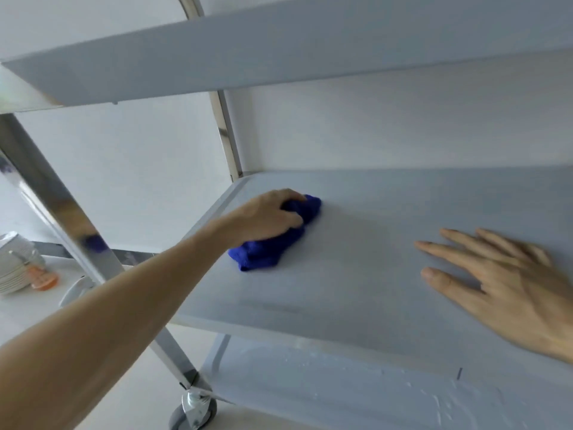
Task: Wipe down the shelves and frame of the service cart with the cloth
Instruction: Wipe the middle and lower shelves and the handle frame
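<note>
crumpled blue cloth (274, 237) on grey middle shelf (356, 243) — near its left edge.

A stack of white plates (12, 271) stood at far left. An orange object (45, 279) (too blurred to identify) lay just beside it.

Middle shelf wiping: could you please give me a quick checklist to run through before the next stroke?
1. Cloth gripped: ok, left hand curls its fingers round it.
2. Cloth on the middle shelf: ok, it lies on the surface.
3. Right hand out of the cloth's way: ok, flat on the shelf, apart from the cloth.
4. Shelf ahead free of things: ok, nothing between cloth and right hand.
5. Lower shelf clean: not ok, white streaks show.
6. Caster locked: cannot tell.
</note>
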The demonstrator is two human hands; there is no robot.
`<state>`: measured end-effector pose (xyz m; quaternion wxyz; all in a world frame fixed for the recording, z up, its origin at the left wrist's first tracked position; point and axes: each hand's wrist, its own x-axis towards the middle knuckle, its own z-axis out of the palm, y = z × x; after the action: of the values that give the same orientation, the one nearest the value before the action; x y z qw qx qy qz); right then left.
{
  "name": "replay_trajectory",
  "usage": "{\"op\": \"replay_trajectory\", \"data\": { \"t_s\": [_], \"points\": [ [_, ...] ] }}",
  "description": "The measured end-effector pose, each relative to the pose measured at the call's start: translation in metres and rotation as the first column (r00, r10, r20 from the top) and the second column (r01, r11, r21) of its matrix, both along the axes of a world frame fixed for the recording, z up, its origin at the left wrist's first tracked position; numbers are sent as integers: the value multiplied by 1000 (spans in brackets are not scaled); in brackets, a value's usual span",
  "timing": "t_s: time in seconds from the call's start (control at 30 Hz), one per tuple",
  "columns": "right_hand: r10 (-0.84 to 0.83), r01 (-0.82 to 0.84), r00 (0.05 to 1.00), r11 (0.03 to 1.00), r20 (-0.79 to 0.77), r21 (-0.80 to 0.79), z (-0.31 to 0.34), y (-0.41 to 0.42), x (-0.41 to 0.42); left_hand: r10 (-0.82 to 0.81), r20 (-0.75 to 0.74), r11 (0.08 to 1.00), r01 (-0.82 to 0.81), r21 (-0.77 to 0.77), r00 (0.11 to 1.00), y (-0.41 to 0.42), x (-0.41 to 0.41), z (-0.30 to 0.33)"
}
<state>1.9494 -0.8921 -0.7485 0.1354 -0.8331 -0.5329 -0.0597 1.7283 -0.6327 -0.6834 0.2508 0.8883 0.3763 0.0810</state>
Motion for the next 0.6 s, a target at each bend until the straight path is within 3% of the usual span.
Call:
{"op": "replay_trajectory", "data": {
  "t_s": [0.13, 0.27, 0.4, 0.6],
  "points": [
    [-10, 10, 1000, 999, 1, -45, 3, 0, -4, -387, -39, 880, 381, 284, 921, -49, -5, -10],
    [-34, 38, 998, 995, 43, -88, 2, 3, -6, -522, 61, 800, 463, 381, 851, -62, 8, -23],
    [-47, 45, 999, 995, -24, -89, 10, 1, -12, -430, 82, 828, 356, 434, 899, -28, 81, -26],
    [-45, 46, 999, 990, 9, -134, 10, -1, -12, -135, -97, 838, 166, 520, 986, 33, 141, -27]
  ]
}}
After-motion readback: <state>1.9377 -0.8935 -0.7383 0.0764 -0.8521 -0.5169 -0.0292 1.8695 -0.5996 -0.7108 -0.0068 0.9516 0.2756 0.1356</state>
